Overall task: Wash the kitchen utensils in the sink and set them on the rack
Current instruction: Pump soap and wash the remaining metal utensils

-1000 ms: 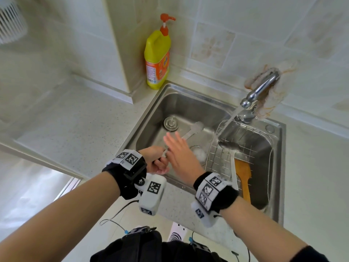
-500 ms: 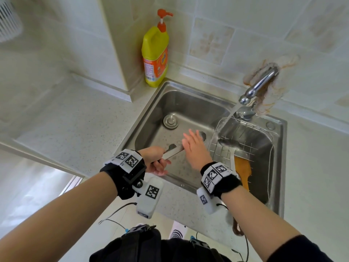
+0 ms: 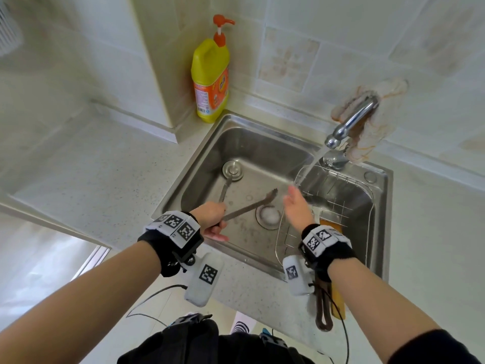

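The utensil (image 3: pixel 249 206), over the sink (image 3: pixel 249 145), looked thin, stiff, light metal; I judged it wet and slippery, best held by the handle. My left grip (image 3: pixel 212 216) clasped that handle; my right grip (image 3: pixel 298 208) lay flat-fingered beside its head.

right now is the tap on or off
On. A stream of water runs from the tap spout down toward the right hand over the sink.

yellow soap bottle (image 3: pixel 210 80) with orange pump and label, steel-grey sink (image 3: pixel 262 148), black wristbands (image 3: pixel 168 248) with checkered black-and-white tags
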